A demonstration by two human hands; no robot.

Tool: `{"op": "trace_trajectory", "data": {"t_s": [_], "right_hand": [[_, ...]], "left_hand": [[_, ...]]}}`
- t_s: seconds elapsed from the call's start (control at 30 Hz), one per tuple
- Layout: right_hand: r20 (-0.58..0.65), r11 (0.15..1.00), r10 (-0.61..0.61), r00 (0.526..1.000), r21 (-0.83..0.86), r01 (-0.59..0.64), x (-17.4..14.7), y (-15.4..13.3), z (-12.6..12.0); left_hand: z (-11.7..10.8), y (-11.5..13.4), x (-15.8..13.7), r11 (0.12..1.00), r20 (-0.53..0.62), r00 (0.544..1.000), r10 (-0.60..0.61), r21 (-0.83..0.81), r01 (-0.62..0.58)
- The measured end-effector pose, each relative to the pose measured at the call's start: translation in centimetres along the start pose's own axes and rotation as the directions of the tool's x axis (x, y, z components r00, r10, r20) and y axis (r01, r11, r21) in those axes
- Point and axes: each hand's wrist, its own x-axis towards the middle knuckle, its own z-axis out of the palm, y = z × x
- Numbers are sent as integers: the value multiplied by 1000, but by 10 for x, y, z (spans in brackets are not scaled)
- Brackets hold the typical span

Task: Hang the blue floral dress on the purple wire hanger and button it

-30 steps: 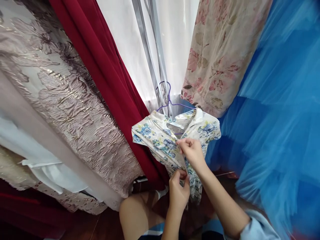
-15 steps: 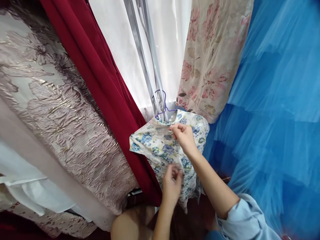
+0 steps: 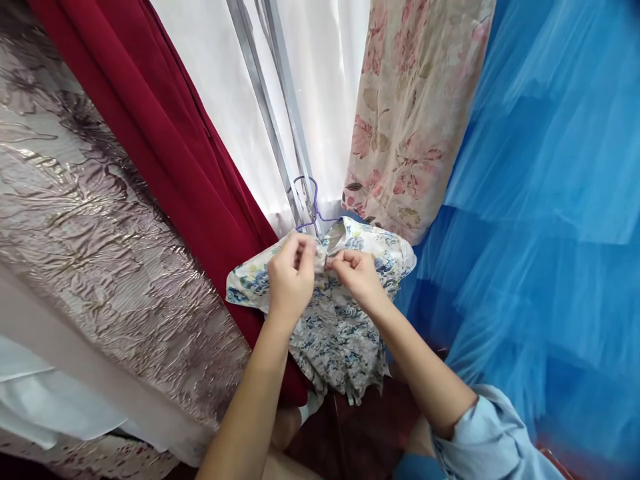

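A small white shirt with blue flowers (image 3: 330, 340) hangs on a purple hanger (image 3: 316, 200) before me. My left hand (image 3: 293, 273) is closed at the left side of the front neckline, thumb and fingers pinching the cloth. Just to its right, my right hand (image 3: 355, 270) pinches the other side of the neckline at the front opening. The fingertips of both hands are close together. Any fastening between them is too small to make out. Below the hands the shirt's front falls in folds.
Grey metal poles (image 3: 265, 100) stand behind the hanger, before white cloth (image 3: 195, 47). Dark red fabric (image 3: 165, 153) and a textured mauve floral fabric (image 3: 115, 253) hang at left. A beige floral fabric (image 3: 395, 133) and blue layered tulle (image 3: 525, 200) hang at right. Dark floor (image 3: 350, 433) shows below.
My left hand has risen from the shirt's lower front to the neckline beside my right hand, which keeps its pinch. The shirt's front is now drawn up and more gathered.
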Motion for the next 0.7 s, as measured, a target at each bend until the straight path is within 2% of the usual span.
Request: {"op": "trace_trajectory", "data": {"t_s": [0.1,0.2,0.27,0.33,0.4,0.47,0.5,0.6,0.7], "right_hand": [[6,997,36,999,-67,-35,-13,23,-3],[17,990,98,995,-101,-96,-36,42,-13],[33,984,140,990,-118,-135,-52,48,-19],[58,978,164,985,-143,-154,-65,52,-21],[76,972,173,982,-177,-158,-74,54,-20],[82,966,169,982,-214,-148,-81,58,-19],[80,962,168,983,-231,-145,-83,61,-19],[95,934,211,973,-314,-172,-88,77,-28],[142,850,318,937,-481,-216,-91,97,-41]], "left_hand": [[-17,-15,17,996,-196,979,-63,-81,48],[-48,-57,31,985,-327,932,-156,-125,121],[-69,-91,29,958,-421,864,-276,-196,211],[-83,-121,18,864,-434,760,-483,-374,336],[-84,-141,-1,719,-361,644,-674,-522,459],[-75,-153,-24,595,-260,561,-786,-564,573],[-67,-156,-37,560,-211,546,-811,-550,619],[-43,-158,-70,496,-40,545,-838,-471,729],[-24,-147,-87,464,167,551,-818,-375,802]]}}
